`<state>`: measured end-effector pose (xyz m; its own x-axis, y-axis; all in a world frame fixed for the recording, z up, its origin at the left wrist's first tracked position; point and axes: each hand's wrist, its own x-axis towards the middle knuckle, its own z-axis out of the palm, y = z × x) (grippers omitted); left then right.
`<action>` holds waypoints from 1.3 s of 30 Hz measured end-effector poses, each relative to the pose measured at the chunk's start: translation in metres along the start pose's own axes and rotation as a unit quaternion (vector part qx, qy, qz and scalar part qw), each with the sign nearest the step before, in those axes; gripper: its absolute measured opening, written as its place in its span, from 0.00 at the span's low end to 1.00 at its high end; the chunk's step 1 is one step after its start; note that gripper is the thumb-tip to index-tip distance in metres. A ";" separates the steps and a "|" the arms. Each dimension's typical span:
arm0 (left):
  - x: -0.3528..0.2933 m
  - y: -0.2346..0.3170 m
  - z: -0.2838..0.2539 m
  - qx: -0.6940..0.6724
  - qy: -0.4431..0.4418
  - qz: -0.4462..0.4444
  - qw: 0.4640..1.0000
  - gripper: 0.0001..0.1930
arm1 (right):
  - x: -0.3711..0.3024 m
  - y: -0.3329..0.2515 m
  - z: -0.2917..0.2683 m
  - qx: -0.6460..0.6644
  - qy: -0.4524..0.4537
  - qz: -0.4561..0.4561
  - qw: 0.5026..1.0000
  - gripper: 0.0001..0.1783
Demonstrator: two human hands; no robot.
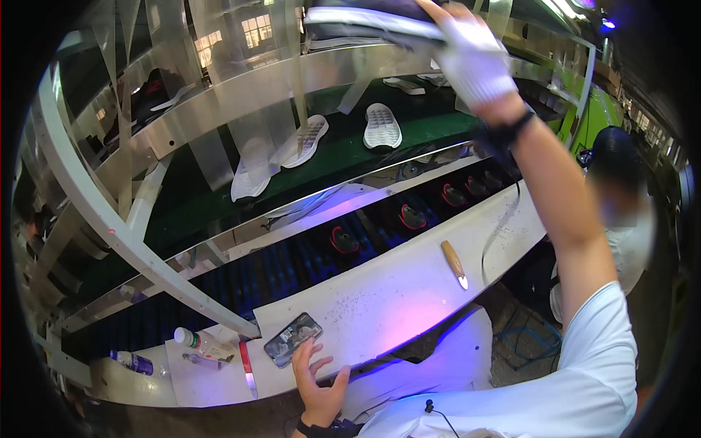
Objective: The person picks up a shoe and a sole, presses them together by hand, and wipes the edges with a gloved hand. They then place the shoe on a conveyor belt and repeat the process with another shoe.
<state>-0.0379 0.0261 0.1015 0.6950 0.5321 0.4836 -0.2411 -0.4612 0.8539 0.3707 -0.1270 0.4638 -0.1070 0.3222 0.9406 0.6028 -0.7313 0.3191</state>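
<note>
My right hand [475, 66], in a white glove with bare fingertips, is raised at the top, smeared by motion. Its fingers grip one end of a dark shoe [365, 23] with a white band along its side; the upper edge of the picture cuts the shoe off. Low in the middle is my left hand [320, 383], bare, its fingers stretched apart. Its fingertips touch or hover at the near edge of a phone [292, 339] lying on the white bench [380, 299]. Which of the two I cannot tell.
White shoe soles [382, 128] lie on a green conveyor [328, 175]. Dark red-edged shoe uppers [412, 217] line a roller track. A wooden-handled knife [454, 264], a red-handled knife [248, 369] and bottles [204, 343] lie on the bench. A metal post [131, 241] slants at left; a person [621, 197] sits right.
</note>
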 end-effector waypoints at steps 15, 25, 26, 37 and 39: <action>-0.089 -0.003 -0.034 0.041 0.159 -0.239 0.957 0.23 | 0.087 -0.199 0.154 0.113 -0.081 -0.113 0.984 0.22; -0.074 0.014 -0.027 0.115 0.116 -0.179 0.970 0.20 | -0.042 -0.289 0.100 0.374 -0.488 -0.115 0.781 0.33; -0.070 0.013 -0.025 0.115 0.109 -0.175 0.972 0.20 | -0.044 -0.289 0.105 0.325 -0.489 -0.165 0.792 0.33; 0.083 -0.055 -0.018 0.016 0.110 -0.144 0.983 0.19 | -0.119 -0.089 0.102 0.385 -0.432 -0.083 0.811 0.27; 0.141 -0.095 0.011 -0.017 0.049 -0.128 0.990 0.24 | -0.132 -0.087 0.111 0.363 -0.365 -0.058 0.856 0.27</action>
<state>0.0910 0.1370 0.0864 0.6678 0.6952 0.2660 -0.0897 -0.2796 0.9559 0.4205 -0.0390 0.2987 0.1626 0.8505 0.5002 0.9821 -0.1885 0.0013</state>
